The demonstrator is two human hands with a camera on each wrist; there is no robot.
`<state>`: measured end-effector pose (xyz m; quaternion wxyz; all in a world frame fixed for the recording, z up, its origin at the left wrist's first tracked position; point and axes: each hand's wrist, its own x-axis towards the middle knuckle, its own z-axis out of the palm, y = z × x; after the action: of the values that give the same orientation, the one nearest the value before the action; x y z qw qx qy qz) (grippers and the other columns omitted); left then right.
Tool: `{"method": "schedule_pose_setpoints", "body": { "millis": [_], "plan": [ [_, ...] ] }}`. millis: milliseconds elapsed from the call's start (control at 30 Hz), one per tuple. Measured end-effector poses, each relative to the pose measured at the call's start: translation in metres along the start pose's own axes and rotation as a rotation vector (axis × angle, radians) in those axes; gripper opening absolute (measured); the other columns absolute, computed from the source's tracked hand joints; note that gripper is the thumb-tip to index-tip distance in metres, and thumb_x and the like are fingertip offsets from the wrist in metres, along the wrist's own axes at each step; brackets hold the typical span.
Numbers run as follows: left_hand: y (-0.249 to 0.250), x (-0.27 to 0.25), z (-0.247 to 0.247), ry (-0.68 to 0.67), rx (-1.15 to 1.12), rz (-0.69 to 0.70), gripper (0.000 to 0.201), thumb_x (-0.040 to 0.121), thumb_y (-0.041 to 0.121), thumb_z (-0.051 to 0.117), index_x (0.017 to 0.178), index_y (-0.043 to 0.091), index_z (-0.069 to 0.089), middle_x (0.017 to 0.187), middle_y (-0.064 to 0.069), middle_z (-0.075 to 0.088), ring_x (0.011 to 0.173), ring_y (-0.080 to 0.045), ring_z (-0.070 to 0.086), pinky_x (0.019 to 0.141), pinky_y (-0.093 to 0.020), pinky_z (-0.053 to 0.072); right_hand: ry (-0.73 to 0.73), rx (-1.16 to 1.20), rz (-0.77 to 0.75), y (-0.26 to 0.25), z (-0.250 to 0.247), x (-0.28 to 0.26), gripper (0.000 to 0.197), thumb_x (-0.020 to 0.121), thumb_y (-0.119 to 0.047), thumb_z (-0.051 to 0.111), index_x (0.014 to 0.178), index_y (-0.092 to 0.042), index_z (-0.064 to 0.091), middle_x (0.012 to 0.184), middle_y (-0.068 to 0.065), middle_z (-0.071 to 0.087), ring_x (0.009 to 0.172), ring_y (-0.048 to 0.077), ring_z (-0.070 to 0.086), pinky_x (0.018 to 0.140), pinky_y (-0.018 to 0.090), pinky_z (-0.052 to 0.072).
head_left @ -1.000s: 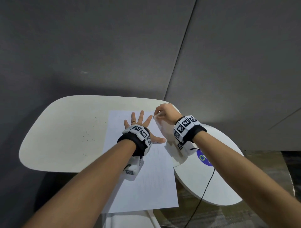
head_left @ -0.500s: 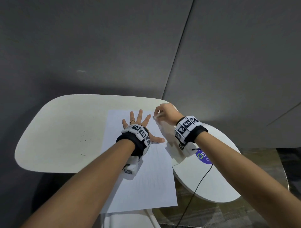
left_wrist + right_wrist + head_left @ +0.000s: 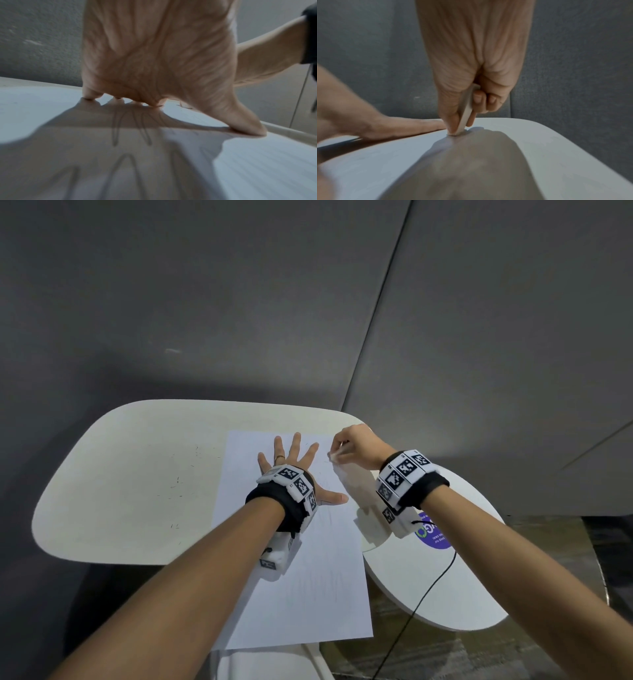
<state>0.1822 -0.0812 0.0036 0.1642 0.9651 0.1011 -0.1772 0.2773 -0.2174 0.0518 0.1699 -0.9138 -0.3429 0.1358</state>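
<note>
Pinching flat pale eraser [image 3: 465,111] on smooth paper [image 3: 308,594]

Head high, wrists low
Head camera looks down on the paper [image 3: 325,594]; both wrist cameras skim it closely, facing the far wall [image 3: 205,302].

The sheet of paper [image 3: 308,594] on the desk [image 3: 137,474] was matt white and smooth. The desk itself looked smooth and off-white, with small dark scuffs. The eraser [image 3: 466,109] over the desk looked like pale, matt rubber. Behind the desk, the wall panels [image 3: 205,302] were grey and rough like felt.
</note>
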Motion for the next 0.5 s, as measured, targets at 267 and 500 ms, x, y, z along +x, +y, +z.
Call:
{"method": "schedule_pose_setpoints", "body": {
  "millis": [267, 500],
  "plan": [
    [0.000, -0.006, -0.006, -0.032, -0.002, 0.007, 0.131, 0.051, 0.095, 0.049, 0.150, 0.039, -0.014, 0.156, 0.006, -0.031, 0.143, -0.030, -0.028, 0.110, -0.063, -0.011, 0.219, 0.187, 0.080, 0.005, -0.009, 0.008, 0.009, 0.086, -0.013, 0.062, 0.085, -0.004, 0.060, 0.089, 0.007, 0.066, 0.071, 0.011, 0.053, 0.057, 0.006, 0.038],
    [0.014, -0.021, 0.002, 0.063, 0.013, 0.189, 0.105, 0.085, 0.068, 0.045, 0.153, 0.014, -0.014, 0.159, 0.000, -0.022, 0.146, -0.020, -0.020, 0.117, -0.052, -0.007, 0.147, 0.162, -0.014, 0.009, 0.007, -0.004, 0.018, 0.097, -0.032, 0.047, 0.089, -0.018, 0.038, 0.070, 0.009, 0.060, 0.066, 0.021, 0.051, 0.068, 0.025, 0.043]
  ]
}}
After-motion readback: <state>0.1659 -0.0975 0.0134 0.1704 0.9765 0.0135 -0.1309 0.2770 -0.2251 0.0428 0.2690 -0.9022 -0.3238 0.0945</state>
